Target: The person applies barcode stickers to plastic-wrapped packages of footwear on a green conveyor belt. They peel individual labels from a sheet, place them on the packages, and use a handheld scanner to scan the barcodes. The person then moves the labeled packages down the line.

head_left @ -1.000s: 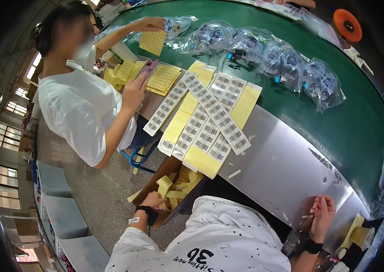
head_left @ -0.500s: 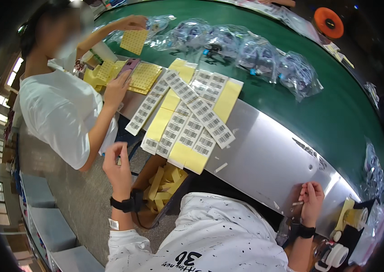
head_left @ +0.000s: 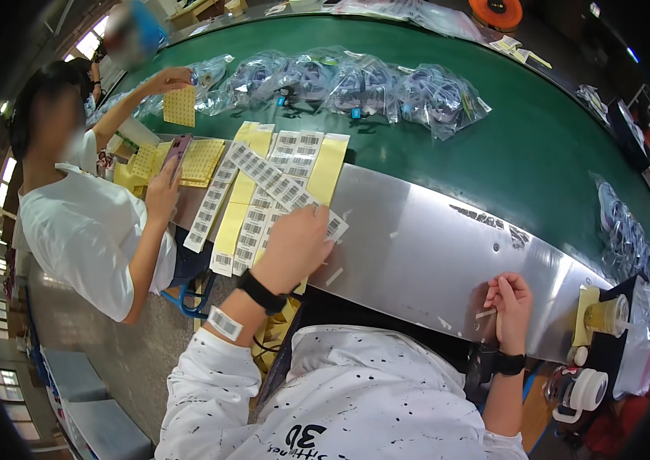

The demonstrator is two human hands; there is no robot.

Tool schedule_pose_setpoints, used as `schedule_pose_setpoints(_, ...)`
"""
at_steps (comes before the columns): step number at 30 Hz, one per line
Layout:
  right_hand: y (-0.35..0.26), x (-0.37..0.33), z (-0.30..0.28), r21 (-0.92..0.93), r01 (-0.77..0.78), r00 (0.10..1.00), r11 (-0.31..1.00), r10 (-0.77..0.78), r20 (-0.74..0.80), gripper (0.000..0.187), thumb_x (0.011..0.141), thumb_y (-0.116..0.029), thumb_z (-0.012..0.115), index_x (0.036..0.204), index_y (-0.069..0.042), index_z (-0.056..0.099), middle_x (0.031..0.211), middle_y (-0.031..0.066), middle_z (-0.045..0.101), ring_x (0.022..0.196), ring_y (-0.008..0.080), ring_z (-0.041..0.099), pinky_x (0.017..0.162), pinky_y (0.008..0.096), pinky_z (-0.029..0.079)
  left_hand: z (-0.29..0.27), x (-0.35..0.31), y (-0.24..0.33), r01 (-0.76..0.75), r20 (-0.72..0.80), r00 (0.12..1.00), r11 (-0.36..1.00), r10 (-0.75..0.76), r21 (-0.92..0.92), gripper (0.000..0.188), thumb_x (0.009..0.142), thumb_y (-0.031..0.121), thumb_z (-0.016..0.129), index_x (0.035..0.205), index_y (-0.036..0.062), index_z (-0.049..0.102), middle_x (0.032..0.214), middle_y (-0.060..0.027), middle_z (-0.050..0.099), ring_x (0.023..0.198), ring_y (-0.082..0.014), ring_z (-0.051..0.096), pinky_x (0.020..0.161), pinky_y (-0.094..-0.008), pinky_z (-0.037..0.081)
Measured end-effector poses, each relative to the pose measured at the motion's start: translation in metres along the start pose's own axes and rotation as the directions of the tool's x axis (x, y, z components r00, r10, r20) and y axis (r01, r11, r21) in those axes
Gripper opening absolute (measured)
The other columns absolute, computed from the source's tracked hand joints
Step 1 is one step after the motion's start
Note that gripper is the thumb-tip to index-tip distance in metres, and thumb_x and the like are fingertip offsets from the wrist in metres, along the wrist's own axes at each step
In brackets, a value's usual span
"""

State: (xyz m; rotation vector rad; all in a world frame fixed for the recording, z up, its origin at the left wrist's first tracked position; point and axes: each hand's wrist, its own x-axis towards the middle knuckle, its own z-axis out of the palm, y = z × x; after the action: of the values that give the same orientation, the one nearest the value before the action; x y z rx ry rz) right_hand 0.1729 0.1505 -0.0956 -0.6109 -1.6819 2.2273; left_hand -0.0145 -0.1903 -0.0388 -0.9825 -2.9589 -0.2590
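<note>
My left hand [head_left: 294,245] reaches over the sheets of barcode labels. Its fingers are closed at the lower right end of a loose strip of barcode labels [head_left: 267,172], which lies slantwise across white-and-yellow label sheets [head_left: 327,172]. The back of the hand hides part of the sheets. One barcode label [head_left: 224,323] is stuck on my left forearm. Near the metal edge on the right, my right hand [head_left: 509,307] has its fingers curled together. A thin white scrap [head_left: 486,313] shows by its fingertips; whether it is held I cannot tell.
On the left a co-worker [head_left: 87,222] holds a yellow sticker sheet [head_left: 179,106] and a phone-like object [head_left: 177,153]. Bagged items [head_left: 363,88] line the green table [head_left: 455,165]. Scraps lie on the metal strip [head_left: 409,253]. A cup [head_left: 605,316] and white-lidded bottle [head_left: 585,389] stand right.
My left hand has moved right and forward, from beside the label sheets onto the loose strip's end. The view has shifted. My right hand keeps its curled pose by the metal edge.
</note>
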Motion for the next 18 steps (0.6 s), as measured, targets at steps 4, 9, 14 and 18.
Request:
schedule_pose_setpoints(4, 0.001, -0.004, -0.005, -0.02, -0.011, 1.0, 1.0, 0.01, -0.009, 0.009, 0.094, -0.008, 0.055, 0.094, 0.0, 0.059, 0.083, 0.008, 0.063, 0.063, 0.0104, 0.058, 0.054, 0.0232, 0.05, 0.041, 0.0, 0.008, -0.037, -0.178, 0.982, 0.992, 0.059, 0.123, 0.019, 0.078, 0.014, 0.063, 0.088, 0.0008, 0.055, 0.091, -0.0156, 0.059, 0.085, -0.0314, 0.061, 0.07, -0.0399, 0.052)
schedule_pose_setpoints(9, -0.002, -0.002, -0.002, -0.019, -0.022, 1.0, 1.0, 0.022, 0.001, 0.009, 0.094, -0.007, 0.055, 0.094, 0.0, 0.059, 0.083, 0.0083, 0.063, 0.063, 0.0106, 0.058, 0.054, 0.0234, 0.05, 0.042, -0.001, 0.001, -0.058, -0.211, 0.975, 0.998, 0.064, 0.037, 0.013, 0.082, 0.013, 0.06, 0.086, 0.0011, 0.054, 0.083, -0.0152, 0.06, 0.08, -0.0307, 0.062, 0.066, -0.0388, 0.052)
schedule_pose_setpoints(14, -0.009, -0.003, 0.002, -0.075, -0.076, 0.997, 0.994, 0.075, -0.018, 0.009, 0.093, -0.008, 0.056, 0.095, 0.0, 0.06, 0.083, 0.0078, 0.064, 0.065, 0.0104, 0.059, 0.058, 0.0236, 0.051, 0.023, -0.003, -0.015, -0.011, -0.248, 0.967, 0.972, -0.049, -0.233, 0.015, 0.088, 0.013, 0.058, 0.086, -0.0024, 0.059, 0.069, -0.0155, 0.06, 0.064, -0.0307, 0.061, 0.058, -0.0363, 0.049)
schedule_pose_setpoints(18, -0.017, 0.003, 0.042, -0.098, -0.231, 0.962, 0.968, 0.242, 0.13, 0.011, 0.092, -0.012, 0.059, 0.094, -0.001, 0.061, 0.083, 0.0061, 0.064, 0.067, 0.0104, 0.06, 0.063, 0.0237, 0.051, 0.0, -0.011, -0.028, 0.148, -0.169, 0.945, 0.826, -0.281, -0.544, 0.015, 0.092, 0.01, 0.058, 0.088, -0.0047, 0.062, 0.063, -0.0109, 0.059, 0.057, -0.0128, 0.055, 0.055, -0.0261, 0.043)
